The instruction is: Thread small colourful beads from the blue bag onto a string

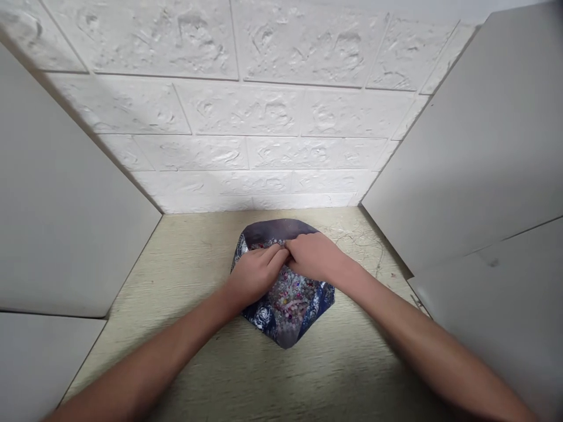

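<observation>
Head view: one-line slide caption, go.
Left hand and right hand close together over small mixed beads in a dark, blue-patterned container on a pale surface by a white brick-patterned wall.

Head view: from above, facing wall [268, 108], downward.

A pale yellowish surface [189, 264] with fine streaks carries everything. A dark blue, white-patterned bag [263, 316], open at the top, lies near its middle; fine threads [367, 239] lie loosely tangled toward the far right, a small brownish scrap [393, 275] near them.
</observation>
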A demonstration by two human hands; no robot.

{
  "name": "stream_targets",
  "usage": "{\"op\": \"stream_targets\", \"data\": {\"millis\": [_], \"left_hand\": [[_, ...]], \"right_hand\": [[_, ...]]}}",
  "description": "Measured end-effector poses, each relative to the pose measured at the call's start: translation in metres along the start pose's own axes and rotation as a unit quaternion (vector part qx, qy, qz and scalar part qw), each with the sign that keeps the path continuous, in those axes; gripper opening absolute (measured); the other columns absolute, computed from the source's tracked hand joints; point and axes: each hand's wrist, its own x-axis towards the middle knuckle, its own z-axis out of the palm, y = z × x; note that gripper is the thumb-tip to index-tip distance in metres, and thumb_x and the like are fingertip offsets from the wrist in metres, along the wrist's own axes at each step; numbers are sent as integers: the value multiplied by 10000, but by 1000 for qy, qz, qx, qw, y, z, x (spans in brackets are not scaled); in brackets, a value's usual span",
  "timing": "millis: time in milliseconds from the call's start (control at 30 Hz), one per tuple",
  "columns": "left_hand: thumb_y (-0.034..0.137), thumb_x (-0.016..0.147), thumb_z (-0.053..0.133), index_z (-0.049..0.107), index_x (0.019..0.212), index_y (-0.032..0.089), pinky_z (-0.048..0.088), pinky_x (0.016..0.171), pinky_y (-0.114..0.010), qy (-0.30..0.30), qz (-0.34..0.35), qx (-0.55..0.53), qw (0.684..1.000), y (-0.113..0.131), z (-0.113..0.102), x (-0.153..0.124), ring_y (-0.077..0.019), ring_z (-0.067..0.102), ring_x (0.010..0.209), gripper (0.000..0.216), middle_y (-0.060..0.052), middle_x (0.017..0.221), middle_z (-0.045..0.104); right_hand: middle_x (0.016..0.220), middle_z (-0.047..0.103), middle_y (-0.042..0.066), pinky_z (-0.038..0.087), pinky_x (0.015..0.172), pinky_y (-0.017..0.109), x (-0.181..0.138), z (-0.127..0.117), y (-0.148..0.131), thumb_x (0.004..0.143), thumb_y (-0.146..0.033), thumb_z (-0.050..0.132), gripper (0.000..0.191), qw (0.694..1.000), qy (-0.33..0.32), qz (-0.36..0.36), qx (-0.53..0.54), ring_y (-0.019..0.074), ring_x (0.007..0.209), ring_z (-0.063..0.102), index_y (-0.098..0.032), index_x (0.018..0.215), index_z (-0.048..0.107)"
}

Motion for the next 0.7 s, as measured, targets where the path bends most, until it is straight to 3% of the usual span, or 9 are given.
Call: {"op": "stream_targets", "data": {"millis": [67, 133, 367, 700], "left_hand": [[103, 927, 350, 563, 970, 144, 445, 607, -284, -91, -26, 20, 995, 2, -4, 3, -192, 624, 722, 221, -71, 833, 631], [85, 902, 372, 560, 934, 142, 439, 564, -276, -141, -47, 26, 989, 3, -11, 8, -198, 634, 704, 199, -74, 825, 631], [100, 847, 426, 569, 844, 141, 466, 557, -292, -205, -93, 28, 974, 4, -28, 16, -222, 663, 671, 149, -84, 779, 655], [65, 751, 472, 643, 849, 110, 510, 614, -344, -349, -63, -3, 935, 9, -49, 18, -303, 693, 788, 203, -154, 855, 704]], "right_hand": [[844, 713, 136, 428, 617, 326, -1, 1, -1, 830, -243, 450, 247, 1000, -5, 10, 1, 261, 747, 677, -145, 840, 677], [846, 713, 141, 436, 619, 332, -2, 0, -1, 835, -236, 437, 262, 1000, -11, 25, 4, 267, 752, 680, -146, 847, 683], [835, 708, 156, 441, 602, 328, -15, -6, -2, 815, -183, 441, 276, 996, -62, 58, 25, 279, 765, 681, -127, 874, 705], [881, 709, 159, 441, 565, 282, -22, -19, -10, 780, -141, 474, 282, 980, -175, 74, 57, 252, 786, 677, -95, 930, 708]]}}
